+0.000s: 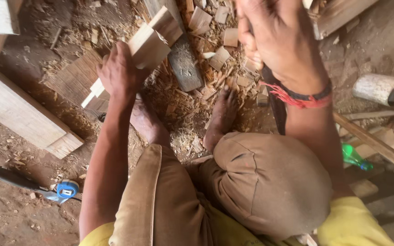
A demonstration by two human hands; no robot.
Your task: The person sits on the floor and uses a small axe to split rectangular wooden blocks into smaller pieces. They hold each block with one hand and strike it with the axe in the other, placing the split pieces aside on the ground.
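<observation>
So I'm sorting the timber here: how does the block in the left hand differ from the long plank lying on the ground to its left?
The wood block is short and chunky, and the left hand holds it tilted above the chips. The long plank is much longer and flatter, and lies on the dirt untouched. The block shows a clean square-cut end face; the plank's near end looks rougher and darker. Both are pale, sawn wood.
</observation>
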